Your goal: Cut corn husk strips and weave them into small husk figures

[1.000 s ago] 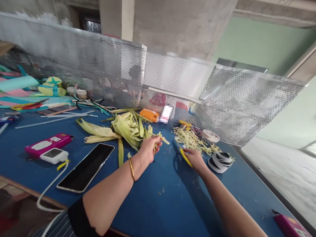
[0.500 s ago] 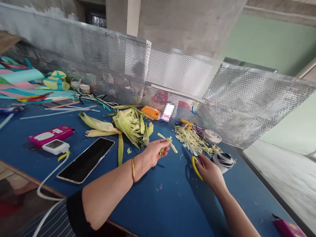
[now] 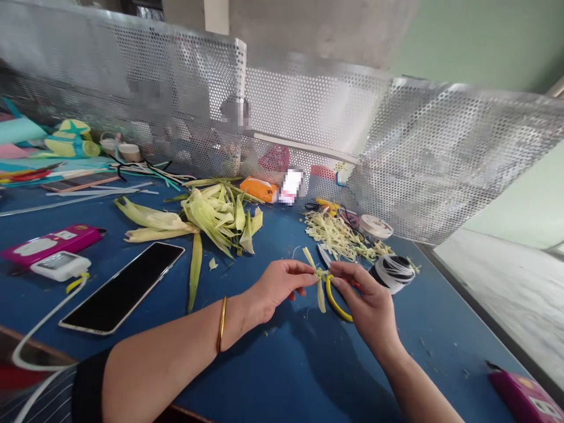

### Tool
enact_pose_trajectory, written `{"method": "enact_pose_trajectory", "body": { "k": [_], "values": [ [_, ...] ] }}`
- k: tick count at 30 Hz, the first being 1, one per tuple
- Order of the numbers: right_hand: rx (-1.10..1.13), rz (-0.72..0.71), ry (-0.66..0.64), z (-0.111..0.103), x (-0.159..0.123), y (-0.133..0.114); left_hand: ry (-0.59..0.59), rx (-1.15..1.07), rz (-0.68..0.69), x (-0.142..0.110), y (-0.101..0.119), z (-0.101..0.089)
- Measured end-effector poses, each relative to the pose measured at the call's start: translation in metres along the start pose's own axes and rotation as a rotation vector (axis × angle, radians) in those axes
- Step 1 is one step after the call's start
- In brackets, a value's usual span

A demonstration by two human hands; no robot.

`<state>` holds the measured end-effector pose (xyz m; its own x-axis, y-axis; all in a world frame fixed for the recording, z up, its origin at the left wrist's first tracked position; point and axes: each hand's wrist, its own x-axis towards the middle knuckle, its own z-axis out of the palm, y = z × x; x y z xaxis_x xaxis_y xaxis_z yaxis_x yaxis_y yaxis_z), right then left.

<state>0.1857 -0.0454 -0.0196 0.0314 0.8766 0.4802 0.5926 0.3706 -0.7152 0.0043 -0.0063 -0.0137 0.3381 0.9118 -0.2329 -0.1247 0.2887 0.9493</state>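
My left hand (image 3: 279, 288) pinches a small knotted corn husk strip (image 3: 321, 294), whose pale ends stick out above and below the fingertips. My right hand (image 3: 372, 305) is closed on yellow-handled scissors (image 3: 338, 306), the blade pointing up and away past the fingers. Its fingertips meet the knot of the strip; whether they grip it too, I cannot tell. Beyond the hands lies a heap of cut husk shreds (image 3: 332, 232). A bundle of whole corn husks (image 3: 211, 214) lies left of them, past the left forearm.
A black-screened phone (image 3: 126, 288) and a magenta device (image 3: 53, 242) with a white cable are at left. A spool of white cord (image 3: 393, 274) and a roll of tape (image 3: 375, 227) stand at right. Perforated metal sheeting (image 3: 308, 111) borders the table's back. Another magenta device (image 3: 524, 388) sits near right.
My right hand has come left and up with the scissors to meet my left hand at the husk strip. The strip has turned more upright. The view has shifted right.
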Motion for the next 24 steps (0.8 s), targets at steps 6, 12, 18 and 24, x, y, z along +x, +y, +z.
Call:
{"method": "enact_pose_trajectory", "body": {
  "k": [6,12,18,24],
  "values": [
    [0.017,0.023,-0.025,0.0007,-0.0006,-0.0046,-0.029,0.049,0.032,-0.0026,-0.0032,0.0052],
    [0.019,0.112,-0.026,0.002,-0.0014,-0.0038,-0.053,-0.05,0.006,-0.0013,-0.0021,0.0043],
    [0.199,0.073,-0.068,-0.0012,0.0037,-0.0059,-0.048,-0.041,0.027,-0.0016,0.0006,0.0021],
    [0.106,0.016,-0.085,0.0011,0.0023,-0.0056,-0.059,-0.042,-0.003,-0.002,0.0004,0.0014]
  ]
}}
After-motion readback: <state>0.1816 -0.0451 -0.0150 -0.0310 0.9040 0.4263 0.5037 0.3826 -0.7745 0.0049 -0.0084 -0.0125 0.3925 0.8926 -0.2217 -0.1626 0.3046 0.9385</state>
